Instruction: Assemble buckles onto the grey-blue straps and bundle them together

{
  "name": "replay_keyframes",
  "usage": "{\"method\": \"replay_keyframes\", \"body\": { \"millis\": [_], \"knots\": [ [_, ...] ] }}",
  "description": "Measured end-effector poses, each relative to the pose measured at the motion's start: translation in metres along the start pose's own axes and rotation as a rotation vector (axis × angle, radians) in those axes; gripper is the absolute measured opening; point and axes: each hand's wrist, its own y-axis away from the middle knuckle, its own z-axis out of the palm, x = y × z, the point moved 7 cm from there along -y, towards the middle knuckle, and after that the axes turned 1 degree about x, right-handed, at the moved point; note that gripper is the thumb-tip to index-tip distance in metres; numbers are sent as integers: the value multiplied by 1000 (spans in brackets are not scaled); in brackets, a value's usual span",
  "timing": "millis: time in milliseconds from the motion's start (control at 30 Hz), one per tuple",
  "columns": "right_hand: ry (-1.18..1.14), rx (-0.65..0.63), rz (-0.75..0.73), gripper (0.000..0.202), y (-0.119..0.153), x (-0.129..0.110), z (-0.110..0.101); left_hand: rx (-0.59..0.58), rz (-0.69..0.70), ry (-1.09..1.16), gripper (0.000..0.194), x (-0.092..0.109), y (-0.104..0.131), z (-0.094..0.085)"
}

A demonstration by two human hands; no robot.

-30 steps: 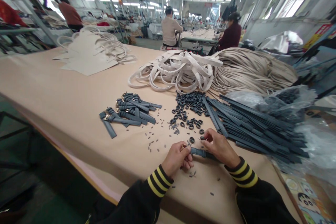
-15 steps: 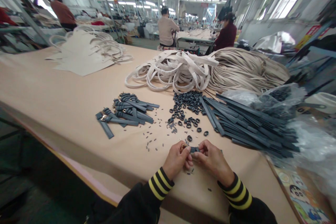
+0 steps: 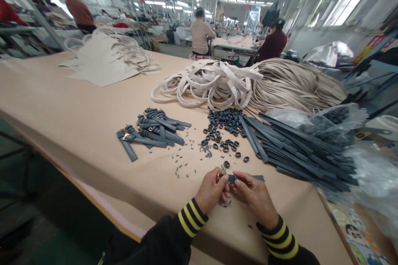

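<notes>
Between my two hands is a dark blue-grey strap [image 3: 258,177] with a gold buckle [image 3: 219,175] at its left end. My left hand [image 3: 212,190] is closed on the buckle end. My right hand [image 3: 256,194] pinches the strap a little further along, and the strap's free end sticks out to the right behind the fingers. Just beyond my hands lies a small dark loop [image 3: 226,165], in front of a heap of similar loops [image 3: 225,120]. Tiny dark pieces [image 3: 183,165] are scattered left of my hands. Fingers hide part of the strap.
Buckled straps [image 3: 155,126] are piled on the left of the table [image 3: 77,107]. Long dark strips [image 3: 298,153] lie to the right, beside clear plastic bags [image 3: 373,174]. Cream handles [image 3: 205,83], beige cords [image 3: 295,80] and pale panels [image 3: 102,64] lie further back. Several people work beyond.
My right hand has shifted and turned slightly on the strap, so its free end now shows on the right. My left hand keeps its grip. The whole view has shifted slightly.
</notes>
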Motion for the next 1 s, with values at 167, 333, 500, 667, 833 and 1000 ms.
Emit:
{"method": "replay_keyframes", "body": {
  "millis": [167,333,500,667,833,1000],
  "knots": [
    [199,70,-143,26,0,-8,0,-5,33,-33,27,-2,2,1],
    [397,174,-266,19,3,-22,7,26,65,-29,26,0,4,-1],
    [116,51,-70,31,2,-13,6,71,63,-9,26,2,4,-4],
    [-31,-20,1,36,-1,-3,4,45,65,-25,27,-1,4,-3],
    [65,-4,-76,32,-3,-4,9,44,53,1,29,-2,5,-3],
    [200,40,-147,26,1,-21,14,47,34,-12,35,-8,6,-1]
  ]
}}
